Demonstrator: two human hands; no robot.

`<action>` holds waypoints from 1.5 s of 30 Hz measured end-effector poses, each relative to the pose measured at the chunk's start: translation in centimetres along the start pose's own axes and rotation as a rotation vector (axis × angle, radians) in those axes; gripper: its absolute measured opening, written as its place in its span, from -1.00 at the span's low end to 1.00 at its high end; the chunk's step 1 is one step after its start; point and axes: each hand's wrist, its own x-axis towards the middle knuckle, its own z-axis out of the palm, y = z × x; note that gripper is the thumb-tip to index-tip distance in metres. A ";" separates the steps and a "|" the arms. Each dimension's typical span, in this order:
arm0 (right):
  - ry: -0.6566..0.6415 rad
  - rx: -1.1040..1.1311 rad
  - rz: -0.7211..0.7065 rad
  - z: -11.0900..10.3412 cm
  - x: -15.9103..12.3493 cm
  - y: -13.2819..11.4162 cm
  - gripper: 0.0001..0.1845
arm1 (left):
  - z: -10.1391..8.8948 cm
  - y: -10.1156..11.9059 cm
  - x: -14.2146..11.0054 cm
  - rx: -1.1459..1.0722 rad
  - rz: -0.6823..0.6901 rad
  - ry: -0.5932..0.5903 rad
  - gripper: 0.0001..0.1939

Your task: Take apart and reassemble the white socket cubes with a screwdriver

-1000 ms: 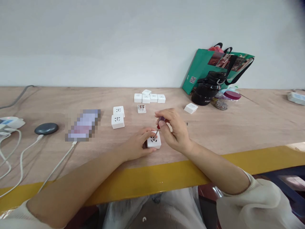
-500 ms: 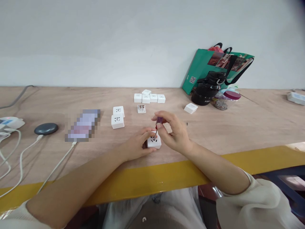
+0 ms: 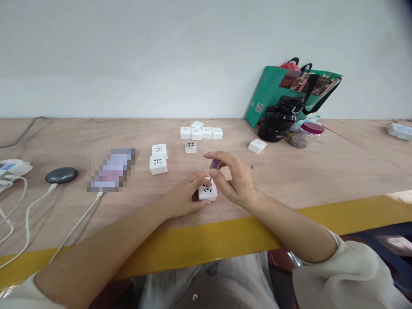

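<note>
A white power socket point(image 3: 208, 195) lies face up on the table near its front edge. My left hand point(image 3: 186, 195) grips it from the left, thumb and fingers on its sides. In my right hand point(image 3: 236, 180) is a screwdriver point(image 3: 215, 164) with a purple handle, pinched between thumb and fingers. Its thin shaft slants down to the middle of the socket's face; the tip itself is too small to make out. Beyond my hands lies a white socket part point(image 3: 190, 147) with its inner side up.
Two white sockets point(image 3: 158, 165) stand left of my hands, several more point(image 3: 196, 134) at the back, and one point(image 3: 257, 146) to the right. A phone point(image 3: 111, 169), cables and a dark round device point(image 3: 61, 175) lie left. A black flask point(image 3: 277, 124), jar point(image 3: 307, 134) and green bag point(image 3: 262, 96) stand back right.
The fingers of my right hand have shifted slightly around the screwdriver, and its handle has turned and tilted a little. My left hand and the socket stay in place.
</note>
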 end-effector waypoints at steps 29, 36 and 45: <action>0.080 -0.367 0.591 -3.9 0.9 9.1 -0.69 | -2.0 0.0 -1.6 0.643 0.115 0.003 -0.66; -0.435 -0.827 1.096 -9.0 -1.4 16.6 -0.37 | -4.6 -2.5 -6.4 0.663 -0.040 0.088 -0.60; -0.507 -0.686 1.031 -7.9 -2.0 17.5 -0.43 | -5.9 -5.1 -9.7 0.773 -0.169 0.220 -0.54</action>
